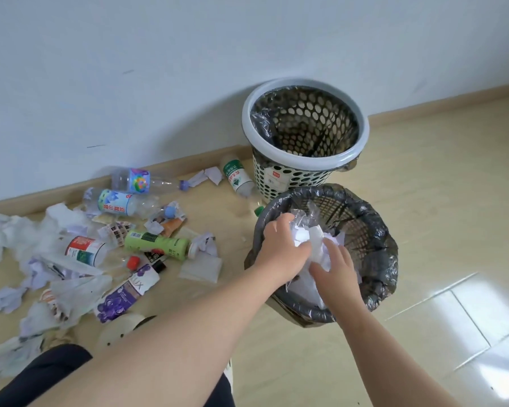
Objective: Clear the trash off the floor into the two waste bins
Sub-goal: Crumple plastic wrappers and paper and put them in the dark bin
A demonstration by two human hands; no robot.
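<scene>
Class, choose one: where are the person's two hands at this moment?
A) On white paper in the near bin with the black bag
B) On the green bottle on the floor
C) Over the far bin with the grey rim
A: the left hand and right hand both rest on crumpled paper inside the near bin.

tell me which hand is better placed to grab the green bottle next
Left, probably: the left hand, gripping crumpled paper over the near bin, is nearer the green bottle than the right hand.
</scene>
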